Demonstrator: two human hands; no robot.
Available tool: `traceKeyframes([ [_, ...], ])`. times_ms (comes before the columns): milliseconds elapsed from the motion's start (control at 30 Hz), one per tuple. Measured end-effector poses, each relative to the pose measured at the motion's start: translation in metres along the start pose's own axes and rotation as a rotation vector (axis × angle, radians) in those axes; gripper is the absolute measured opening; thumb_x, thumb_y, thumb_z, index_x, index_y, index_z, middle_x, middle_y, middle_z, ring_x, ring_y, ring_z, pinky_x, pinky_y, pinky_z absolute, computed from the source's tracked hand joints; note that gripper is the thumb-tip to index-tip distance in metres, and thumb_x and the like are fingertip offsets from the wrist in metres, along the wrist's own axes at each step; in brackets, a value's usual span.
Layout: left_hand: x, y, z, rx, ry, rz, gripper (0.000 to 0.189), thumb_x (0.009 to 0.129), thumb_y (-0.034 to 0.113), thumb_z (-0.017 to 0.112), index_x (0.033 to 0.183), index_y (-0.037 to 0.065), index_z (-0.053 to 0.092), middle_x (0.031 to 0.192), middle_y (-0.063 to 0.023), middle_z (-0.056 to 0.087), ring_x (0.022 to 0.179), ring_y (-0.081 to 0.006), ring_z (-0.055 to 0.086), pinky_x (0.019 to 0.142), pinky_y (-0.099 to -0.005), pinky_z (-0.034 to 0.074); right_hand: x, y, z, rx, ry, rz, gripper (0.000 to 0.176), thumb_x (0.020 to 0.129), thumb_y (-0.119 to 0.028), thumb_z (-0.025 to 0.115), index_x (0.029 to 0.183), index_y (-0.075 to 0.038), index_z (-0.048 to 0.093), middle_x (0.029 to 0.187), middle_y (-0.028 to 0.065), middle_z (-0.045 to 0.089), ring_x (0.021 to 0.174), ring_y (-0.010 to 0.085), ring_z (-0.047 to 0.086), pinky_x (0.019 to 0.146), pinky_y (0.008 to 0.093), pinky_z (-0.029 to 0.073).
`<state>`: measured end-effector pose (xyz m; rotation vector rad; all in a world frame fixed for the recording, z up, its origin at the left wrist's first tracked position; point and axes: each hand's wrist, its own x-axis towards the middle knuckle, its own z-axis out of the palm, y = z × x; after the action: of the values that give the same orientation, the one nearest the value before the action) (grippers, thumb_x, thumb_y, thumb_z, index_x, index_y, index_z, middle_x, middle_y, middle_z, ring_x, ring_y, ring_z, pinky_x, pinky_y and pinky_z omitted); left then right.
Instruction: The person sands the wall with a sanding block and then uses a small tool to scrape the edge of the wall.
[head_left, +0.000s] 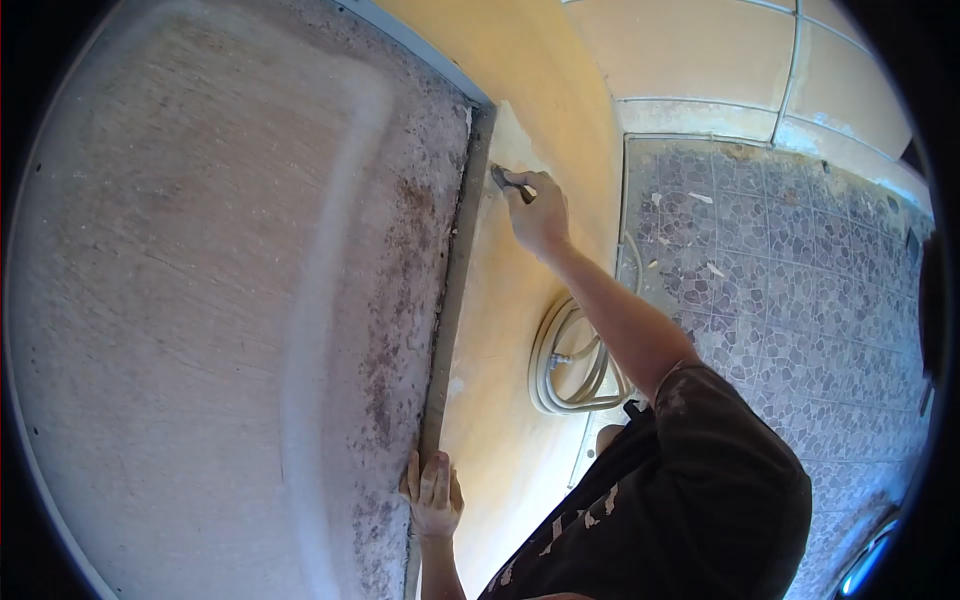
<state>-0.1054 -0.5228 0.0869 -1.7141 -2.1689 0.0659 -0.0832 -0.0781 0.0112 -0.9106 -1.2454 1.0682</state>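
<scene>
My right hand (538, 212) is stretched out with its fingers closed on a small scraping tool (503, 180). The tool's tip touches the top of a narrow grey corner strip (452, 290). This strip runs between a rough grey plastered surface (220, 300) and a yellow painted wall (500, 330). Lower down, my left hand (432, 497) lies flat against the same strip with the fingers spread, holding nothing. My dark, paint-flecked sleeve (700, 470) fills the lower right.
A coil of pale hose (562, 360) lies against the foot of the yellow wall. To the right is a patterned mosaic tile floor (790, 290) with small white scraps on it. Beige tiles (700, 60) border its far side.
</scene>
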Motion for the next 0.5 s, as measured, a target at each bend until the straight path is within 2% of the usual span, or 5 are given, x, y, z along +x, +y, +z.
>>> traceKeyframes([
  [67, 0.004, -0.004, -0.001, -0.004, 0.012, -0.002, 0.061, 0.09, 0.012, 0.075, 0.147, 0.014, 0.053, 0.131, -0.0056, 0.064, 0.132, -0.0383, 0.055, 0.103, -0.0475, 0.037, -0.012, -0.009, -0.003, -0.082, -0.045, 0.072, 0.02, 0.089, -0.012, 0.07, 0.106, -0.005, 0.075, 0.092, 0.0172, 0.067, 0.086, 0.0331, 0.069, 0.077, 0.0382, 0.053],
  [233, 0.008, -0.006, 0.002, -0.002, 0.015, 0.002, 0.062, 0.09, 0.011, 0.075, 0.147, 0.013, 0.053, 0.131, -0.006, 0.064, 0.132, -0.039, 0.054, 0.104, -0.0485, 0.038, -0.023, -0.02, -0.02, 0.036, -0.192, 0.095, 0.019, 0.089, -0.011, 0.069, 0.105, -0.003, 0.075, 0.094, 0.0171, 0.068, 0.088, 0.0341, 0.069, 0.08, 0.0393, 0.054],
  [300, 0.006, -0.004, -0.001, 0.008, 0.028, 0.035, 0.06, 0.09, 0.011, 0.075, 0.146, 0.012, 0.054, 0.132, -0.0065, 0.063, 0.132, -0.0387, 0.053, 0.104, -0.0492, 0.038, -0.018, -0.013, -0.018, 0.055, -0.112, 0.018, 0.019, 0.089, -0.011, 0.069, 0.105, -0.003, 0.075, 0.096, 0.0169, 0.068, 0.089, 0.0334, 0.07, 0.081, 0.0397, 0.054],
  [433, 0.004, -0.005, 0.001, 0.012, 0.024, 0.019, 0.058, 0.09, 0.01, 0.074, 0.144, 0.011, 0.055, 0.131, -0.0076, 0.063, 0.132, -0.0385, 0.053, 0.103, -0.0497, 0.039, -0.034, -0.017, -0.014, 0.084, -0.14, 0.063, 0.02, 0.089, -0.011, 0.069, 0.107, -0.004, 0.074, 0.095, 0.0179, 0.069, 0.091, 0.033, 0.07, 0.082, 0.04, 0.053],
  [500, 0.006, -0.003, 0.005, 0.008, 0.013, 0.006, 0.059, 0.09, 0.01, 0.074, 0.145, 0.012, 0.054, 0.131, -0.0081, 0.062, 0.132, -0.0387, 0.053, 0.103, -0.0497, 0.039, 0.001, -0.004, 0.0, 0.005, -0.07, 0.042, 0.019, 0.09, -0.011, 0.069, 0.107, -0.005, 0.074, 0.095, 0.0177, 0.068, 0.092, 0.0325, 0.07, 0.082, 0.0397, 0.053],
])
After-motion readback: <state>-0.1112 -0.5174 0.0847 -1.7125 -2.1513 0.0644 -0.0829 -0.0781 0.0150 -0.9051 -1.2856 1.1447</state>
